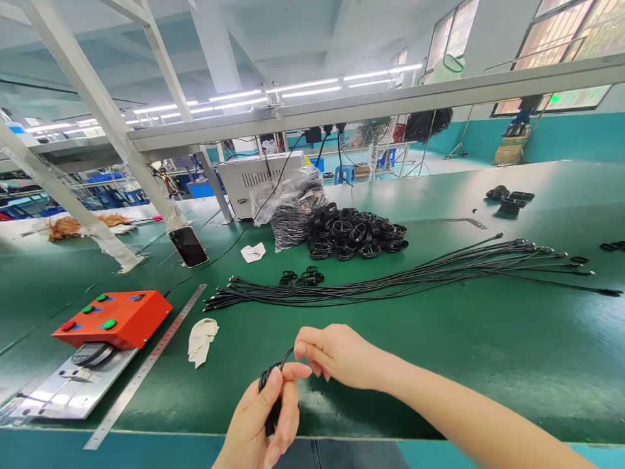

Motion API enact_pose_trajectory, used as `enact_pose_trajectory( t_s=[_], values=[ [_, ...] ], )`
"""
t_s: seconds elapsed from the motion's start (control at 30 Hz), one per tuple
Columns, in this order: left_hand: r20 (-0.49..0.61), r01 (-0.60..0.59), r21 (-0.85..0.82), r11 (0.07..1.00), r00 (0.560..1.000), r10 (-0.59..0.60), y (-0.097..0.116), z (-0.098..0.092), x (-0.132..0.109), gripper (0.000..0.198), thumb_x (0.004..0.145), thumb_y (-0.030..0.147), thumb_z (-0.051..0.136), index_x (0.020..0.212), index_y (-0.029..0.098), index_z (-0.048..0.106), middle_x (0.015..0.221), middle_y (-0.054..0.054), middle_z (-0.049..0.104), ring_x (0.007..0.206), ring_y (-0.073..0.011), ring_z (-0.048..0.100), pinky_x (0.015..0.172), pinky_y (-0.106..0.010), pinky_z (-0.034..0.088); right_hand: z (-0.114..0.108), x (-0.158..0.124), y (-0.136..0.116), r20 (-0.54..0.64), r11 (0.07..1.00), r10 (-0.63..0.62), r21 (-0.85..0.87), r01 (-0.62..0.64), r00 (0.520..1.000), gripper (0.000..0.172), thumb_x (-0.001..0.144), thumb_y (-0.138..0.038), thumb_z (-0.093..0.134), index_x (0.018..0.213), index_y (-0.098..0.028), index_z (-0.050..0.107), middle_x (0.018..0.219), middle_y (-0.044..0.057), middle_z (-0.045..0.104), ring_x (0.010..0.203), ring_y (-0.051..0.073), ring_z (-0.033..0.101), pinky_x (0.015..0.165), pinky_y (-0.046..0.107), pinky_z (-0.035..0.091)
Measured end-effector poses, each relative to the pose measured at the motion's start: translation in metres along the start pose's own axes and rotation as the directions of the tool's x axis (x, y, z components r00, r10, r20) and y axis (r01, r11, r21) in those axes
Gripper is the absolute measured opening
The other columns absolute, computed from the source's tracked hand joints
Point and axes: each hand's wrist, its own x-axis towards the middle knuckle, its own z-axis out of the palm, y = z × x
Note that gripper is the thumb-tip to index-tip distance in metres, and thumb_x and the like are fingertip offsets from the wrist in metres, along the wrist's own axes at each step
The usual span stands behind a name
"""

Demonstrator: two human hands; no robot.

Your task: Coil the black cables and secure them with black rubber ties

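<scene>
Near the table's front edge, my left hand (271, 413) is closed around a coiled black cable (274, 417). My right hand (342, 358), just right of it, pinches a thin black strand (288, 355) that rises from the top of the coil. The fingers hide the strand's tip, so I cannot tell whether it is the cable's end or a band. Beyond both hands a bundle of long straight black cables (371, 290) lies across the green table. Small black rings (310, 277) rest behind that bundle, and a heap of coiled black cables (356, 231) lies farther back.
An orange box with coloured buttons (117, 319) stands at the left beside a steel ruler (146, 365). A cloth scrap (202, 340) lies near the ruler. A phone (188, 246) leans on a post. A plastic bag (295, 208) adjoins the heap. Black pieces (510, 198) lie far right.
</scene>
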Motion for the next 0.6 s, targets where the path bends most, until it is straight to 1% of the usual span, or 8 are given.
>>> enact_pose_trajectory(
  t_s=[0.1,0.13,0.2,0.27,0.3,0.43,0.53,0.6],
  values=[
    [0.054,0.009,-0.182,0.983,0.999,0.001,0.001,0.001,0.007,0.034,0.092,0.029,0.055,0.068,0.012,0.073,0.041,0.007,0.045,0.028,0.0017,0.031,0.037,-0.015,0.029,0.025,0.004,0.022,0.107,0.924,-0.040,0.382,-0.004,0.993,0.034,0.101,-0.038,0.029,0.102,-0.019,0.057,0.066,-0.003,0.060,0.051,0.009,0.055,0.058,0.021,0.043],
    [0.065,0.030,-0.217,0.976,0.998,-0.017,0.000,0.001,0.009,0.033,0.092,0.029,0.056,0.069,0.011,0.073,0.041,0.007,0.046,0.027,0.0019,0.032,0.037,-0.014,0.029,0.032,0.003,0.027,0.136,0.877,-0.061,0.480,-0.012,0.989,0.038,0.101,-0.041,0.028,0.105,-0.018,0.057,0.066,-0.002,0.060,0.050,0.009,0.055,0.057,0.021,0.044],
    [0.066,0.081,-0.257,0.963,0.996,-0.066,-0.001,0.000,0.012,0.030,0.091,0.034,0.056,0.091,0.012,0.076,0.043,0.006,0.050,0.028,0.0016,0.036,0.036,-0.014,0.029,0.041,0.002,0.033,0.190,0.805,-0.097,0.593,-0.035,0.977,0.043,0.099,-0.046,0.028,0.099,-0.015,0.058,0.065,0.000,0.061,0.046,0.008,0.053,0.054,0.021,0.044],
    [0.062,0.120,-0.244,0.962,0.992,-0.108,-0.003,-0.003,0.015,0.037,0.092,0.037,0.055,0.115,0.012,0.069,0.044,0.006,0.053,0.027,0.0003,0.040,0.035,-0.013,0.030,0.046,0.001,0.034,0.228,0.778,-0.115,0.626,-0.055,0.967,0.046,0.099,-0.047,0.030,0.086,-0.014,0.058,0.064,0.001,0.062,0.041,0.006,0.050,0.052,0.020,0.043],
    [0.077,0.133,-0.217,0.967,0.990,-0.119,-0.005,-0.005,0.017,0.039,0.093,0.037,0.053,0.120,0.011,0.066,0.041,0.006,0.052,0.027,-0.0007,0.041,0.035,-0.013,0.032,0.047,0.000,0.033,0.237,0.772,-0.117,0.633,-0.062,0.965,0.047,0.099,-0.047,0.029,0.081,-0.013,0.057,0.064,0.001,0.062,0.040,0.005,0.049,0.050,0.020,0.043],
    [0.110,0.143,-0.105,0.984,0.985,-0.131,-0.010,-0.017,0.023,0.038,0.093,0.028,0.054,0.127,0.013,0.060,0.042,0.001,0.061,0.037,-0.0068,0.054,0.043,-0.014,0.044,0.047,-0.002,0.028,0.271,0.752,-0.096,0.650,-0.108,0.958,0.047,0.098,-0.040,0.027,0.072,-0.013,0.056,0.068,0.002,0.062,0.039,0.004,0.048,0.041,0.016,0.038],
    [0.094,0.229,-0.058,0.972,0.970,-0.223,-0.009,-0.019,0.025,0.040,0.089,0.025,0.059,0.128,0.015,0.059,0.061,-0.004,0.072,0.049,-0.0108,0.064,0.048,-0.018,0.051,0.045,-0.004,0.026,0.330,0.765,-0.091,0.627,-0.146,0.940,0.036,0.094,-0.029,0.035,0.066,-0.015,0.051,0.069,0.001,0.061,0.042,0.005,0.049,0.037,0.014,0.037],
    [0.069,0.282,-0.042,0.959,0.958,-0.278,-0.006,-0.015,0.026,0.042,0.089,0.026,0.059,0.129,0.013,0.059,0.061,-0.005,0.073,0.047,-0.0113,0.064,0.045,-0.017,0.050,0.043,-0.005,0.026,0.340,0.806,-0.091,0.577,-0.131,0.936,0.031,0.092,-0.023,0.035,0.067,-0.015,0.051,0.072,0.001,0.062,0.043,0.005,0.048,0.038,0.014,0.037]
  ],
)
